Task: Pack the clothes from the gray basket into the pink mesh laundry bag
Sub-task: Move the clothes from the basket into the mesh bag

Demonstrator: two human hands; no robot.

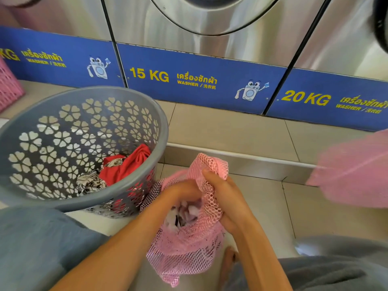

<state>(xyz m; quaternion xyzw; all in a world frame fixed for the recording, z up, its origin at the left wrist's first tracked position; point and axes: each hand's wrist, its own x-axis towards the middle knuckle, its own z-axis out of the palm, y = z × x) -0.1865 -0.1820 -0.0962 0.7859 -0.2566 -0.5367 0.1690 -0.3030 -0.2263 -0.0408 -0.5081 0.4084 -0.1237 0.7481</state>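
Note:
The gray basket (144, 106) with flower-shaped holes stands tilted at the left. A red garment (128, 164) and a black-and-white patterned cloth (89, 182) lie in it. The pink mesh laundry bag (189, 244) hangs low between my knees with its mouth up. Pale and dark clothes (184, 213) show inside it. My left hand (178, 194) reaches into the bag's mouth, its fingers partly hidden among the clothes. My right hand (222, 192) grips the bag's bunched rim and holds it open.
Steel washers with blue labelled panels (189, 78) line the back above a tiled step (231, 131). A pink lattice basket (9, 85) sits at the far left. A blurred pink mesh thing (352, 166) hangs at the right. My gray-clad knees fill the lower corners.

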